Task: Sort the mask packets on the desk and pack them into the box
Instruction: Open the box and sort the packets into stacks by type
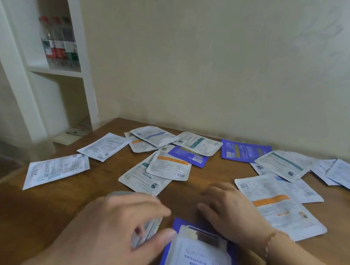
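Observation:
Several mask packets lie scattered over the wooden desk (205, 181): white ones with orange stripes (171, 165), white ones with teal stripes (281, 164), and blue ones (245, 151). My left hand (117, 225) is blurred at the near edge and grips a small stack of packets (149, 228) between thumb and fingers. My right hand (226, 208) rests flat on the desk with relaxed fingers, beside a large orange-striped packet (277, 208). Between my hands lies a white packet (199, 262) on a blue-edged flat thing (165, 260); I cannot tell whether that is the box.
A white shelf unit (50, 71) stands at the left with three bottles (57, 43) on it. A cream wall runs along the desk's far edge. Two white printed packets (56, 168) lie near the desk's left edge.

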`<state>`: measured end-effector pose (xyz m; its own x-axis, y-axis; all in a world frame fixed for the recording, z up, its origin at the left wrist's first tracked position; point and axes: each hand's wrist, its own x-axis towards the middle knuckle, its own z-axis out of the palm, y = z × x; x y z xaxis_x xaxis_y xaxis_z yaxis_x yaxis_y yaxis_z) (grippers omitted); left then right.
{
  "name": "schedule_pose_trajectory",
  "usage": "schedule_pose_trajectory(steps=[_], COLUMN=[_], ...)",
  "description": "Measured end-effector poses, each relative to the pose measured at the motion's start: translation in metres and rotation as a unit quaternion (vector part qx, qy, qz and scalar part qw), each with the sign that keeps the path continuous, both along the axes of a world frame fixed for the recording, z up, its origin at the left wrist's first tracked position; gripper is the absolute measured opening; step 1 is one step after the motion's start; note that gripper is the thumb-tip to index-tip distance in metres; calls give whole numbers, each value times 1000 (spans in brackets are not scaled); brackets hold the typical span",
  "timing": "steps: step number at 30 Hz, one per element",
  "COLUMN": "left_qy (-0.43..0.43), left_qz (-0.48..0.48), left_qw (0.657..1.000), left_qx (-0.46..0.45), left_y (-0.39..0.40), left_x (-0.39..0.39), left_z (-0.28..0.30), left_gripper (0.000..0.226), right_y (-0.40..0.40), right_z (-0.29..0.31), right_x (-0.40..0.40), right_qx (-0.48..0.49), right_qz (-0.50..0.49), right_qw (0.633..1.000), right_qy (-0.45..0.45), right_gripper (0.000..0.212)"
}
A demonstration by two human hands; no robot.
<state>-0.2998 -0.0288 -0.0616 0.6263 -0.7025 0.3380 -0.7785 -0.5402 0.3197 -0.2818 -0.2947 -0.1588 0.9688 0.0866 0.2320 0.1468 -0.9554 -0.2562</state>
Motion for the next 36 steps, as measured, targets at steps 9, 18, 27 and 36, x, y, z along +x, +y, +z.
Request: schedule_pose_trajectory(steps=[9, 18, 27, 36], left_qy=[122, 141, 137, 103], left_qz=[16, -11, -85, -17], left_qw=[968, 918, 896, 928], left_qx=[219, 369, 413, 359], left_y=[-86, -125, -163, -196], left_x=[145, 127, 74, 88], left_z=[-18, -24, -56, -87], left_gripper=[63, 83, 75, 70], right_y=[-16, -51, -75, -78], right_z=[4, -1, -6, -5], right_x=[119, 28, -114, -157], right_qx=[-53, -74, -56, -91], right_qz=[-63, 8, 52, 45], right_qw=[983, 995, 996, 994], right_qy=[164, 62, 44, 29], right_gripper=[69, 56, 53, 50])
